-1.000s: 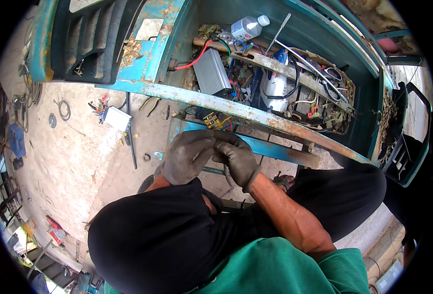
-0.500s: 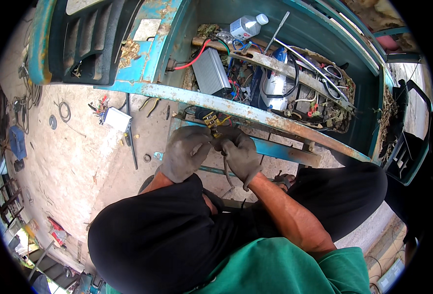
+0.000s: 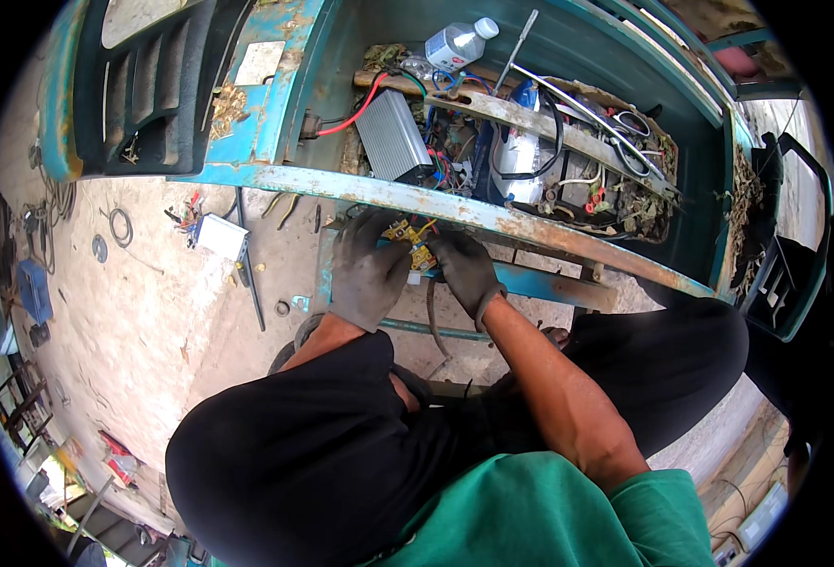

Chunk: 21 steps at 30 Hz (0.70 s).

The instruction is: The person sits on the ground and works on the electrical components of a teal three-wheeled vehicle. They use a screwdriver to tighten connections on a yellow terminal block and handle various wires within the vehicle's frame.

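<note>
My left hand (image 3: pixel 368 269), in a grey work glove, curls its fingers round the left side of a yellow component (image 3: pixel 417 248) with metal contacts and wires, just below the rusty teal frame rail (image 3: pixel 464 214). My right hand (image 3: pixel 464 274), gloved too, grips the right side of that component with fingertips closed on it. A small white piece (image 3: pixel 414 278) shows under it, and a dark hose (image 3: pixel 436 326) hangs below. Above the rail, in the teal metal compartment, lie a finned silver box (image 3: pixel 389 132), red, green and blue wires, a plastic bottle (image 3: pixel 459 42) and tangled cables.
On the concrete floor (image 3: pixel 153 350) at left lie a silver box (image 3: pixel 219 236) with wires, pliers (image 3: pixel 280 206), a coiled cable (image 3: pixel 119 227) and a blue toolbox (image 3: pixel 32 288). A black louvred panel (image 3: pixel 153 85) is at upper left, a black plastic part (image 3: pixel 781 283) at right. My legs frame the lower view.
Both hands have moved upward toward the rail and spread slightly to either side of the yellow component, which now shows between them. The view has shifted a little.
</note>
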Motion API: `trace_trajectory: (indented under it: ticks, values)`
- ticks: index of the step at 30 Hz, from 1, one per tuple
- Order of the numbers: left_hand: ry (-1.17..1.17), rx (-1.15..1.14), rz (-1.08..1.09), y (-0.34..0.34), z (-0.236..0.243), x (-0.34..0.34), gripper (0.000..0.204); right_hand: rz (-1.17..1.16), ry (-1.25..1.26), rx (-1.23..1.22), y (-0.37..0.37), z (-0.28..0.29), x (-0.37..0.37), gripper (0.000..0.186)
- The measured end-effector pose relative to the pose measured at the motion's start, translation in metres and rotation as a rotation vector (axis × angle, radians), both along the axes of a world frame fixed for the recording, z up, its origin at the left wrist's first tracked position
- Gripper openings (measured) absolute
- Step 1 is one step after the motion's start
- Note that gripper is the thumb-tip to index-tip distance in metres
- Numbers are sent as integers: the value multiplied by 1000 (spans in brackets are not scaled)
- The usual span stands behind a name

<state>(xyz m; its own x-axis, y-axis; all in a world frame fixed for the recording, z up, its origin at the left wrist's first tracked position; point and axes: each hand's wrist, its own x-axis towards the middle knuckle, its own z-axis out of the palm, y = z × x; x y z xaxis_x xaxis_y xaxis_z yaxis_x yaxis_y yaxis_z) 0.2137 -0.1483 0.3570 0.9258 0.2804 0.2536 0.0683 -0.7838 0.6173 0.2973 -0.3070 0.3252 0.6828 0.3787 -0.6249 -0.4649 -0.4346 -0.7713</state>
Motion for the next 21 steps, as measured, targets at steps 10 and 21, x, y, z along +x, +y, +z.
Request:
trace_trajectory:
  ticks: [10,21]
  values:
    - [127,29,-1,-3,-13,0,7,19,183,51,-1,-8,4,32]
    - [32,-164,6,6,-9,-8,9,-19,156,81,3,1,1,28]
